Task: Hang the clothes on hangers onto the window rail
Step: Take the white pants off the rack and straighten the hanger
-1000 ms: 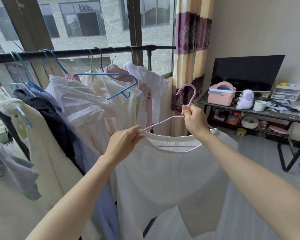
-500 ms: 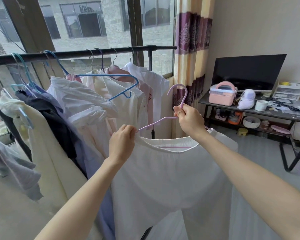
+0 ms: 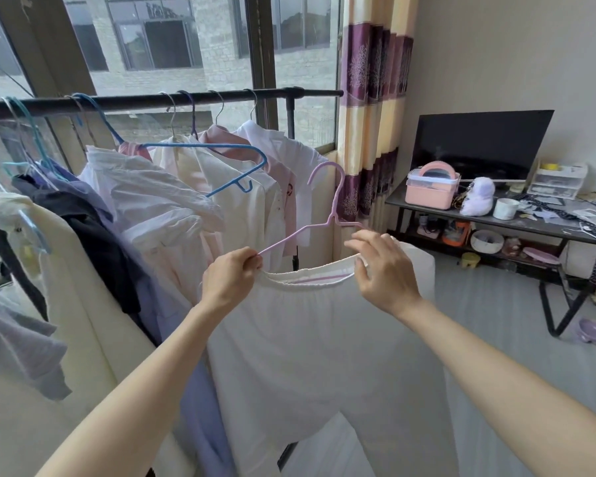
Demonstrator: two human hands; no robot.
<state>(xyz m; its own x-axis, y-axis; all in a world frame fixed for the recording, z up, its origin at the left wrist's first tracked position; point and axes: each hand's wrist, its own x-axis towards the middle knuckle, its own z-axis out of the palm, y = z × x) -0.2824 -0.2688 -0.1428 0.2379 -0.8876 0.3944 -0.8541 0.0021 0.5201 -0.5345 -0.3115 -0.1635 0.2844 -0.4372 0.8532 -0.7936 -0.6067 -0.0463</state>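
1. The left hand (image 3: 233, 274) pinches the pink hanger (image 3: 327, 215) at its left arm.
2. The right hand (image 3: 384, 270), fingers spread, touches the waistband of the white garment (image 3: 324, 356) on that hanger.
3. The hanger's hook is below the black rail (image 3: 221, 98), not on it.
4. Shirts and 1 bare blue hanger (image 3: 227, 148) hang from the rail.

Rail (image 3: 135, 102) spans the window from 9 to 1 o'clock, garments (image 3: 159, 201) hanging beneath. Curtain (image 3: 375, 108) stands at 1 o'clock. Surface (image 3: 537, 224) at 3 o'clock carries box (image 3: 430, 191) and cup (image 3: 505, 208), screen (image 3: 479, 142) behind.
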